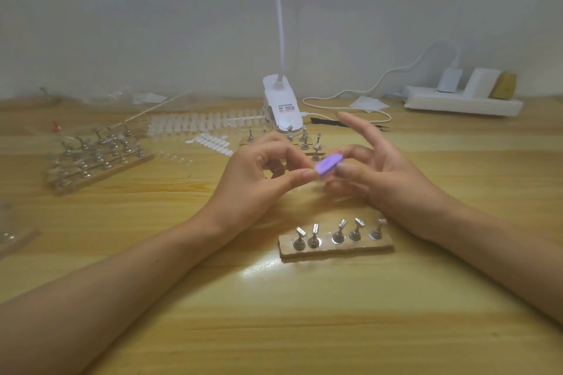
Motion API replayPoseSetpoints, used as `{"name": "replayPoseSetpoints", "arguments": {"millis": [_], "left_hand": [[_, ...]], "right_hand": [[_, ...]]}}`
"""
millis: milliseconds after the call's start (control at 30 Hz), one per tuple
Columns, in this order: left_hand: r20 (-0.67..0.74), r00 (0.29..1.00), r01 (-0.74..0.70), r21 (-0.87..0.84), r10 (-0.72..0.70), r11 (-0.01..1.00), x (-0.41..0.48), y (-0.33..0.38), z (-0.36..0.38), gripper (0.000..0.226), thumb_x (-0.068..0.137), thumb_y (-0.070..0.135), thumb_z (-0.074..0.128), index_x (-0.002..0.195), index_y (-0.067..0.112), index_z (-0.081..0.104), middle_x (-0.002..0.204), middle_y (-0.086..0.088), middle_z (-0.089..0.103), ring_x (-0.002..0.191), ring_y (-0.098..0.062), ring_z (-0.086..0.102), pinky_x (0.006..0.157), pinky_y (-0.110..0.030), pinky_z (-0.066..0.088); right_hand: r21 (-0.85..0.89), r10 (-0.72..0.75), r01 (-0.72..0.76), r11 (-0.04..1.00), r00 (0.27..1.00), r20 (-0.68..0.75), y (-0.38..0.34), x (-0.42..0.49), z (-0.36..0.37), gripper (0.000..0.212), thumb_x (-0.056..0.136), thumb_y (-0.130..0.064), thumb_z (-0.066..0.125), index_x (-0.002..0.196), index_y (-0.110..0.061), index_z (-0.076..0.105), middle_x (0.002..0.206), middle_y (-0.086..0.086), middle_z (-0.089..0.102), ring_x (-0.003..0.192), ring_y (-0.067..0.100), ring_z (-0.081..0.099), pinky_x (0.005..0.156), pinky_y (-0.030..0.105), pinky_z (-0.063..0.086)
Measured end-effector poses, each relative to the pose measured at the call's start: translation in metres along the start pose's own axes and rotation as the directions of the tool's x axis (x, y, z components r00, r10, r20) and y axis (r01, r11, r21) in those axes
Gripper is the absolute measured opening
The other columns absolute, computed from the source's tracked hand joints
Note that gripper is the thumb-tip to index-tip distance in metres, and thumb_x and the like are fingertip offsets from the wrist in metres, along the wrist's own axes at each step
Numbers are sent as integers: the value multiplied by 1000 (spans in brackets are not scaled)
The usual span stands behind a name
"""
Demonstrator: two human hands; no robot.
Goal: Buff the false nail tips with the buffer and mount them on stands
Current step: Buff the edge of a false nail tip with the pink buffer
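My right hand (384, 173) pinches a small purple buffer (328, 165) between thumb and a finger, its other fingers spread upward. My left hand (259, 173) has its fingers curled, with thumb and forefinger pinched right against the buffer's left end; a nail tip between them is too small to make out. Below the hands a wooden strip (336, 248) carries several metal nail stands (338, 233). A strip of white false nail tips (207, 123) lies at the back of the table.
A second wooden board with many stands (97, 152) sits at the left. A white clip lamp (281, 106) stands behind the hands, with more stands (304, 138) in front of it. A power strip with plugs (463, 100) is at the back right. White adhesive tabs (210, 141) lie mid-table.
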State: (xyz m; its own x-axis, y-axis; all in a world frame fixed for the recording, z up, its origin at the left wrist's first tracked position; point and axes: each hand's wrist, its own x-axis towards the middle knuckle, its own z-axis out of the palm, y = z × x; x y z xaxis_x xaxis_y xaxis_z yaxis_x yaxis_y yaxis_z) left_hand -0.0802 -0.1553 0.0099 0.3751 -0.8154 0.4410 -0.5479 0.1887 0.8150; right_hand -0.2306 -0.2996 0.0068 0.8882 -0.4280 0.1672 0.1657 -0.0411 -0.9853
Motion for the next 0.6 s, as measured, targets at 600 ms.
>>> {"name": "replayPoseSetpoints", "arguments": {"millis": [600], "left_hand": [[3,1000,-4,18,4,1000,-1,2,0,5,79,20,79,78,20,74,86,3,63,69,-12,54,70,-17,43]], "right_hand": [[-49,0,6,999,994,112,0,-3,2,75,87,-3,65,151,-30,35,103,10,65,97,38,72,84,37,59]]}}
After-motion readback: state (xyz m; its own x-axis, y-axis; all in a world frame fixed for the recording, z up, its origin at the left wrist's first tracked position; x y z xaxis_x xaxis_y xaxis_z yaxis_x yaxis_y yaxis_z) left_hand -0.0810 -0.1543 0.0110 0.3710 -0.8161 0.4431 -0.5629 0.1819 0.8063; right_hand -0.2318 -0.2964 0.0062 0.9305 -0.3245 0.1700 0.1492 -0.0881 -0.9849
